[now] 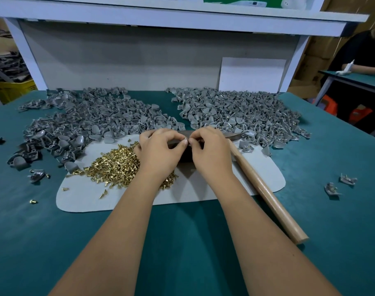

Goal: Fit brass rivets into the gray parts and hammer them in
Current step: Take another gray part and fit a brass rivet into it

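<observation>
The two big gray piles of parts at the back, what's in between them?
Between the left gray pile and the right gray pile, the head view shows only a strip of bare teal table cover.

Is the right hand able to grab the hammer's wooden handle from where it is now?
Probably yes. The wooden handle lies bare on the table just beside the right hand, with nothing on top of it. But that hand's fingertips are busy pinching something small together with the left hand, so it must let go first.

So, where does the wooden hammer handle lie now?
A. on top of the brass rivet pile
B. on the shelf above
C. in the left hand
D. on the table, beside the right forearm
D: the wooden hammer handle lies on the table by the right forearm; neither of the hands grips it.
</observation>
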A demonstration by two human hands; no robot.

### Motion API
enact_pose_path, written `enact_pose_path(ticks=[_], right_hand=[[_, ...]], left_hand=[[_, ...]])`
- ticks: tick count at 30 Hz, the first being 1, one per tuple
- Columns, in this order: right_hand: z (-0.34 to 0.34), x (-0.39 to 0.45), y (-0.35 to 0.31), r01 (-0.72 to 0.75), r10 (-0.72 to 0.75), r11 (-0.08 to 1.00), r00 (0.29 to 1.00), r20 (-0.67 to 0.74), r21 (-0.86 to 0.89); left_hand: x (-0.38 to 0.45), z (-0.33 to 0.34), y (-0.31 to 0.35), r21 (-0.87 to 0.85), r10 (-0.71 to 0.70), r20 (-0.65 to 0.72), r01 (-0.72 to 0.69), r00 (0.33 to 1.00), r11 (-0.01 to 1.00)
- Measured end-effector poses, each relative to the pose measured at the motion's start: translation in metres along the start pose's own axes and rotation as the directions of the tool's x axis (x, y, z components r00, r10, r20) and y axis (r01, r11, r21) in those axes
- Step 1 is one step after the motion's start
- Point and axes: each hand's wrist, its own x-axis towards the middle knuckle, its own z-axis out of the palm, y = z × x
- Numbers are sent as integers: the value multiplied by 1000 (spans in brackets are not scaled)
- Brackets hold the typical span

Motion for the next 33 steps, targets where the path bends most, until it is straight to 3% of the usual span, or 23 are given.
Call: enact_pose_path(ticks=[4,8,11,22,33], right_hand=[[2,-2,1,-32,37,991,999,-31,130],[-3,0,2,-232,257,893,966,-15,386],[-4,2,3,-272,290,856,957,28,440],[-5,3,2,-238,226,893,971,76,381],[-1,3,0,-103,100,981,995,21,162]], left_hand=[[1,-1,0,-6,-7,8,7,1000,1000],[0,-1,1,-63,-29,25,30,999,998],[0,-1,1,-110,-45,34,49,998,993],[0,-2,0,-61,-12,30,14,999,998],[0,-2,-2,-30,0,38,1,999,1000]])
